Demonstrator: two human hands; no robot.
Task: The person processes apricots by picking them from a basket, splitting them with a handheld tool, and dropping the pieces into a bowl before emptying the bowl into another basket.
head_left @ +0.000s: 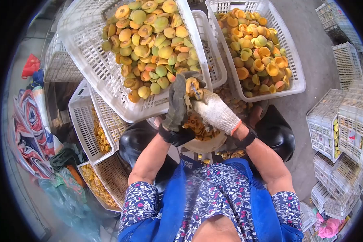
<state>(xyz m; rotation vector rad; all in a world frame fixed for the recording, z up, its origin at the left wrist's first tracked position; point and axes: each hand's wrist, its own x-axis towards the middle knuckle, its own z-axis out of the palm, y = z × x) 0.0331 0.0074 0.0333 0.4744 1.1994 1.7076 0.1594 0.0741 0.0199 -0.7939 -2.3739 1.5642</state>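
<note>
My left hand (176, 105), in a dark grey-green glove, is closed around a halved yellow-orange fruit (191, 85) that looks like a peach or apricot. In a white knit glove with an orange cuff, my right hand (217, 109) grips a small metal tool (198, 95), its tip against the cut face of the fruit. The fingers hide most of the tool. Just beyond my left hand, a large tilted white crate (143, 109) bears many fruit halves (149, 48). Beneath my hands stands a pale tub (207, 146) with orange-brown pieces in it.
A second white crate (296, 76) at the upper right holds hollowed fruit halves (256, 48). Crates (78, 105) with yellow pieces stand at the left. Stacked crates (324, 111) line the right side. Striped cloth (30, 121) and a green plastic bag (68, 205) lie far left.
</note>
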